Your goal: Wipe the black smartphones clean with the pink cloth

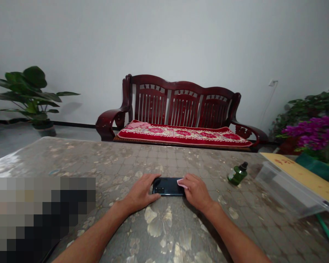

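Note:
A dark phone (pixel 167 186) lies flat, back up, on the patterned table (pixel 98 160). My left hand (pixel 141 190) rests at its left end, with thumb and fingers curled round the edge, holding it in place. My right hand (pixel 196 190) is closed on a small pink cloth (pixel 181 182) and presses it onto the phone's right end. A small green bottle with a black cap (pixel 237 174) lies tilted on the table to the right of my right hand.
A clear plastic box with a yellow sheet on top (pixel 296 188) sits at the table's right edge. A dark wooden bench with a red cushion (pixel 181 120) stands behind the table. Potted plants (pixel 33 95) and purple flowers (pixel 315 135) flank it.

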Action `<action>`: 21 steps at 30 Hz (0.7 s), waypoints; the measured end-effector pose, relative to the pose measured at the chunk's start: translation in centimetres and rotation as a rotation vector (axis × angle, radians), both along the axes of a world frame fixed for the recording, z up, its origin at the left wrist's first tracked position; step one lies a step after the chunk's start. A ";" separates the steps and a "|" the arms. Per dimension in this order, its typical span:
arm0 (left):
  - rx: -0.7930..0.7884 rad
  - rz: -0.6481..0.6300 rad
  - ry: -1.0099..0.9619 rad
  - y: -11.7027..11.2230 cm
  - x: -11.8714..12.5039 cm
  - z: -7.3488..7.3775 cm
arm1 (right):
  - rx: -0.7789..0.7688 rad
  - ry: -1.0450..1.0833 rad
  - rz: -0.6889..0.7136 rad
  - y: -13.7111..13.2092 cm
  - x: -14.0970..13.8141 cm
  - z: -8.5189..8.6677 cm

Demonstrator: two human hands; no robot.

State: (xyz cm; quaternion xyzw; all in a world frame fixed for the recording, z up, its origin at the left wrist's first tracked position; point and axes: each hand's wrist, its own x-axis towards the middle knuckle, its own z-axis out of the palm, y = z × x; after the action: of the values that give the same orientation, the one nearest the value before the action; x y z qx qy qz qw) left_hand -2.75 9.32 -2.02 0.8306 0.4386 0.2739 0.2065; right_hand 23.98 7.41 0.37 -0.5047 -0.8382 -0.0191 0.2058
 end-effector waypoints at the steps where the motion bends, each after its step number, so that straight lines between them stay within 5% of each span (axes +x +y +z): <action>1: -0.005 -0.001 0.003 0.0 0.0 0.0 | 0.004 0.024 0.036 -0.3 0.4 -0.2; 8: -0.020 0.008 0.008 0.3 0.0 -0.3 | 0.047 0.097 -0.092 0.6 1.8 -1.2; 16: -0.027 0.041 -0.001 0.1 0.2 0.1 | 0.057 0.177 0.080 -0.9 1.4 -1.3; 21: -0.014 0.044 0.021 0.0 0.3 0.1 | 0.083 0.109 -0.082 -1.0 1.7 -1.3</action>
State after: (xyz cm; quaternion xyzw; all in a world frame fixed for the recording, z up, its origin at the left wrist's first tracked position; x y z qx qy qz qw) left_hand -2.43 9.35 -1.94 0.8222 0.4607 0.2665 0.2016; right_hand 25.72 6.43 -0.88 -0.5298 -0.8030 -0.0347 0.2707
